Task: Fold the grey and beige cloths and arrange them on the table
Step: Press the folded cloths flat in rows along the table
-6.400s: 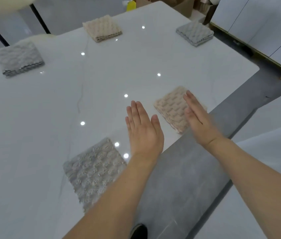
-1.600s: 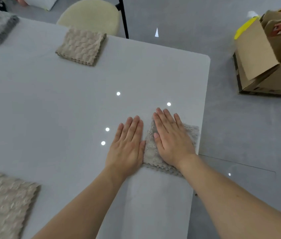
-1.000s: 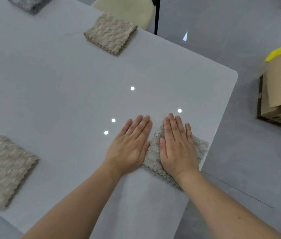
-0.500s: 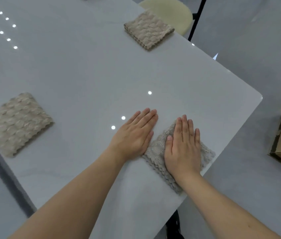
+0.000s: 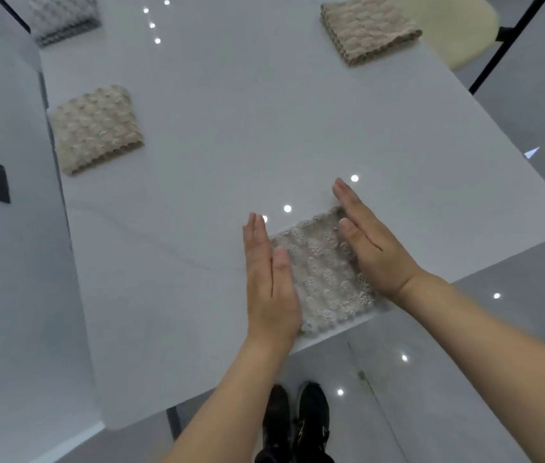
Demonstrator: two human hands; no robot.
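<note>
Grey folded cloth (image 5: pixel 323 272) on the desk (image 5: pixel 217 155), squared between the left hand (image 5: pixel 269 279) and right hand (image 5: pixel 369 242), fingers straight and pressed together.

Both my forearms are bare right up to where they leave the view at the bottom edge; no sleeve or cuff shows on either. My bare left hand (image 5: pixel 269 279) carries no ring, watch or band on the fingers or wrist that I can see, and my bare right hand (image 5: pixel 369 243) is the same, with short, unpainted nails. Below, between my arms, I see my pair of black lace-up shoes (image 5: pixel 294 419) with pale streaks along their sides, and dark trouser hems just above them.
</note>
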